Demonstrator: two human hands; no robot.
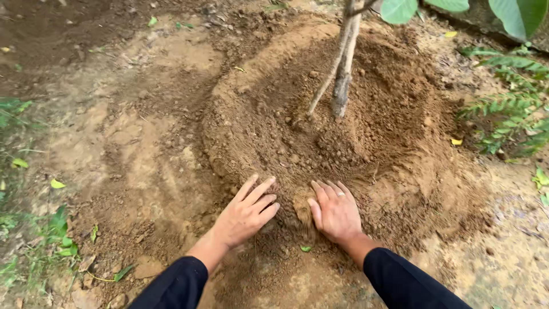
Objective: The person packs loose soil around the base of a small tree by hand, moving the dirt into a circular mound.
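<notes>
A thin sapling trunk (343, 74) stands in a round mound of loose brown soil (394, 131) with a raised rim. My left hand (247, 213) lies flat, palm down, fingers spread, on the near edge of the mound. My right hand (335, 210), with a ring on one finger, presses flat on the soil just beside it. A small clump of soil (301, 210) sits between the two hands. Both arms wear dark sleeves. Neither hand grips anything.
Bare packed earth (137, 131) spreads to the left of the mound. Fern fronds (509, 109) grow at the right, large green leaves (514, 14) hang at the top right, and small weeds (51, 234) line the left edge.
</notes>
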